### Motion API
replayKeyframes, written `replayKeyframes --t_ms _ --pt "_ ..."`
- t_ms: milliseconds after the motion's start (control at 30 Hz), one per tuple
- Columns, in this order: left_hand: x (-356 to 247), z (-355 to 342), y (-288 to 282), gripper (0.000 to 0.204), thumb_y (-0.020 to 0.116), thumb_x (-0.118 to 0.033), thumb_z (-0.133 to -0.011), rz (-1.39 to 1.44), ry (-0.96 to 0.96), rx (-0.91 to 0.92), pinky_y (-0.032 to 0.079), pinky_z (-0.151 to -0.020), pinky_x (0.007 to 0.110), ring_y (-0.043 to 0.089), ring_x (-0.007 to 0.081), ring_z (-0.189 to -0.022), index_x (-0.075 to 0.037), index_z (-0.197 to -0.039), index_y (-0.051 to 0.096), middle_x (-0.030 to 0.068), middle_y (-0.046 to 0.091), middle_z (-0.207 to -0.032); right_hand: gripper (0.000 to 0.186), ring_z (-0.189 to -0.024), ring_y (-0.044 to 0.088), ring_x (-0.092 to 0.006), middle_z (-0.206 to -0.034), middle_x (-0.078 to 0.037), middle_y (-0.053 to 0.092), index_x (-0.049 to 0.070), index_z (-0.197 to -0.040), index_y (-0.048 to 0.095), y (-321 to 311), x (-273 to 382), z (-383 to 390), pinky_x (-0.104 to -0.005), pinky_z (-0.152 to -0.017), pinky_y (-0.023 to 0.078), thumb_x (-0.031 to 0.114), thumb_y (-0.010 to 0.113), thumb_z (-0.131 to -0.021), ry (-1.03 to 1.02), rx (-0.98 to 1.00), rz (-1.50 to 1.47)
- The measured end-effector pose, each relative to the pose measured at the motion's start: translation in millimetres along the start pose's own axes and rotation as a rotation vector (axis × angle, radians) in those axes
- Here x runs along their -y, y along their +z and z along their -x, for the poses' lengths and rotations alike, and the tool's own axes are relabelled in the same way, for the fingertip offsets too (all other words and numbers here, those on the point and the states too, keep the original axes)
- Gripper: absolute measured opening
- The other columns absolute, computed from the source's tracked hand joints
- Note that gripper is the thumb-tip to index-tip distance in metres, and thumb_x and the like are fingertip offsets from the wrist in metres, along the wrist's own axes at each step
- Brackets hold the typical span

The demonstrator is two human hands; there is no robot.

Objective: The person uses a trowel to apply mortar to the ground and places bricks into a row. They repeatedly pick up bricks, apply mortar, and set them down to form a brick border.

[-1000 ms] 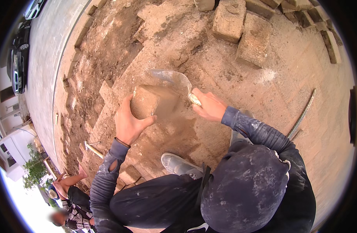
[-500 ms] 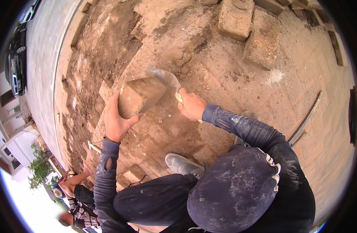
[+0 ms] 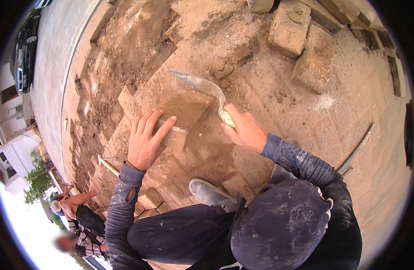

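A dusty brown paving block (image 3: 186, 105) lies in the middle, among the laid blocks on the ground. My left hand (image 3: 146, 139) rests against its near left edge, fingers stretched out and thumb apart; the fingertips touch the block. In my right hand (image 3: 246, 129) is a trowel, gripped by its pale, worn handle (image 3: 226, 118). The trowel's metal blade (image 3: 195, 82) points left, just above the far side of the block. The lower part of the block is hidden.
Several loose blocks (image 3: 290, 29) stand at the far right. A hammer (image 3: 108, 165) lies left of my left wrist, and a thin curved strip (image 3: 357, 148) lies at the right. Rough soil (image 3: 121, 58) borders the paving. Another person (image 3: 87, 220) sits at lower left.
The block, tilted in my left hand before, now lies lower and flatter. My left hand's grip has loosened into outstretched fingers. My right hand has moved right with the trowel.
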State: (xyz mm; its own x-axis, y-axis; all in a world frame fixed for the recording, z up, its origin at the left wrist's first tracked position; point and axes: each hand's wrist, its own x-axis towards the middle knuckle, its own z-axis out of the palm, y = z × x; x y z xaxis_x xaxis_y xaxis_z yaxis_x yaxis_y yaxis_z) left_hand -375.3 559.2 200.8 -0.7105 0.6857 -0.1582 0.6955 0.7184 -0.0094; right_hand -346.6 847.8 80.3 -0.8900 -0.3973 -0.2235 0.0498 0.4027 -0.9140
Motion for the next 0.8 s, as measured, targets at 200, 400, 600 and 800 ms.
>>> replayKeyframes --t_ms 200,400,600,800 --pt "-2.4 22.6 22.3 0.085 0.073 0.004 -0.061 0.137 -0.078 -0.119 0.045 -0.107 0.051 0.049 0.0404 -0.133 -0.019 -0.141 0.056 0.0174 0.049 -0.143 0.037 -0.068 0.063 -0.0465 -0.072 -0.026 0.062 0.003 -0.120 0.047 -7.1 12.9 32.8 -0.0521 -0.058 0.047 0.020 0.063 -0.092 -0.090 0.045 0.098" --pt "-11.0 40.8 36.7 0.076 0.074 0.007 -0.066 0.100 -0.129 -0.266 0.049 -0.104 0.048 0.051 0.0413 -0.130 -0.018 -0.136 0.060 0.0191 0.050 -0.141 0.036 -0.069 0.065 -0.0475 -0.073 -0.025 0.065 0.002 -0.116 0.045 15.1 -3.2 40.0 -0.0559 -0.062 0.051 0.020 0.062 -0.091 -0.038 0.188 0.335" --pt "-10.8 60.7 51.1 0.073 0.072 0.007 -0.067 0.079 -0.124 -0.288 0.051 -0.102 0.047 0.052 0.0399 -0.130 -0.019 -0.134 0.062 0.0180 0.051 -0.139 0.036 -0.071 0.064 -0.0475 -0.076 -0.026 0.064 0.003 -0.114 0.043 8.0 -12.2 8.5 -0.0559 -0.062 0.051 0.018 0.063 -0.089 0.031 0.171 0.366" --pt "-6.9 48.6 48.5 0.073 0.073 0.004 -0.066 0.085 -0.100 -0.316 0.051 -0.102 0.047 0.052 0.0401 -0.130 -0.019 -0.134 0.062 0.0176 0.051 -0.140 0.035 -0.076 0.064 -0.0485 -0.077 -0.027 0.065 0.003 -0.112 0.042 1.9 -25.0 -14.9 -0.0567 -0.066 0.050 0.017 0.062 -0.088 0.041 0.130 0.413"
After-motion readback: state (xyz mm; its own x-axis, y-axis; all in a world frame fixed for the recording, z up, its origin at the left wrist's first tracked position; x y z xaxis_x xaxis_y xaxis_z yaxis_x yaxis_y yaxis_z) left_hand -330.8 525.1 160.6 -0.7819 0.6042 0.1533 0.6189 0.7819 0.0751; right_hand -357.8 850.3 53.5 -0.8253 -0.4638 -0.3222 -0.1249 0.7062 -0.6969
